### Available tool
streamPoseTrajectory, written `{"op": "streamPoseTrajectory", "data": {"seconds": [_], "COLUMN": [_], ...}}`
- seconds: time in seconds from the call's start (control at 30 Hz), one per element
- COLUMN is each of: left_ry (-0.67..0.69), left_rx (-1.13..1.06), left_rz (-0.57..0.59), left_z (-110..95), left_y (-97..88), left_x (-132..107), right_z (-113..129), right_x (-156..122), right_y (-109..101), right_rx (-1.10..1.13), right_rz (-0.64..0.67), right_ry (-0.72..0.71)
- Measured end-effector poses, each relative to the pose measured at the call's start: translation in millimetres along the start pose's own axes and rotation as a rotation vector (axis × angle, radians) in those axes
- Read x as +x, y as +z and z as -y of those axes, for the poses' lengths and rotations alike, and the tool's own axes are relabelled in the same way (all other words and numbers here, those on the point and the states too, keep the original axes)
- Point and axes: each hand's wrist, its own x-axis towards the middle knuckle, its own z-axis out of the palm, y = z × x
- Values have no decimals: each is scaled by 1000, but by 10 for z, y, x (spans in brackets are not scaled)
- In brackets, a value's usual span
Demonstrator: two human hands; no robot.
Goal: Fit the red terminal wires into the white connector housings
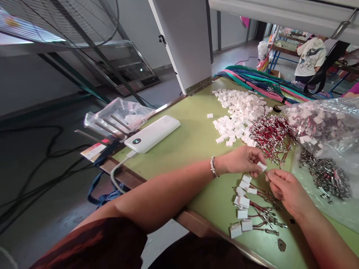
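A small white connector (261, 166) sits mid-scene above the counter (193, 138), pinched between the thumb and fingers of the left hand (244, 160). The right hand (290, 191) meets it from four o'clock, fingertips pressed together on what looks like a thin lead (mostly hidden by the fingers), so the two grips probably steady both parts for close work.

At seven o'clock from the connector, wired pieces (243, 203) lie with white ends left and leads trailing right, perhaps to keep them from tangling. The loose connector pile (241, 108) spreads at eleven o'clock and the red lead pile (273, 136) at one, both seemingly put within easy reach. A clear plastic bag (331, 108) with more white parts slumps at two; dark metal-ended pieces (331, 177) lie at three.

Farther out, a wire bundle (252, 80) rests at twelve and a power bank (157, 132) at ten, well apart from the small parts.
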Motion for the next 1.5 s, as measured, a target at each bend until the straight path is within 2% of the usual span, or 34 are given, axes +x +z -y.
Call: {"op": "streamPoseTrajectory", "data": {"seconds": [0.1,0.27,0.4,0.47,0.53,0.6,0.7,0.77,0.9,1.1,1.23,1.3,1.37,1.5], "left_ry": [-24,-43,162,241,210,153,172,170,98,80,89,95,112,140], "left_rx": [-13,112,504,666,745,812,1007,1170,1305,1220,1115,1081,1056,1013], "left_rz": [-19,-33,19,-27,-195,-336,-369,-367,-323,-316,-339,-337,-341,-364], "left_z": [49,62,-87,-142,-132,-64,54,90,71,63,82,90,97,97], "left_y": [46,94,-32,-134,-203,-208,-108,-26,39,-44,-104,-121,-126,-113], "left_x": [27,11,-65,-81,-65,-22,47,73,76,59,27,18,18,30], "right_z": [-43,-86,-114,-136,-144,-118,-16,64,180,300,308,266,212,147], "right_x": [6,21,27,13,-24,-82,-168,-191,-120,117,235,263,276,307], "right_y": [14,-10,-4,13,30,38,11,-44,-213,-432,-579,-633,-644,-544], "right_rx": [-170,-380,-674,-855,-998,-1077,-1121,-1115,-1097,-1238,-1106,-991,-891,-752], "right_rz": [-72,-82,-86,-79,-8,122,321,356,127,-119,-347,-393,-380,-368], "right_ry": [-123,-202,-411,-537,-605,-612,-534,-487,-457,-477,-466,-411,-373,-362]}}
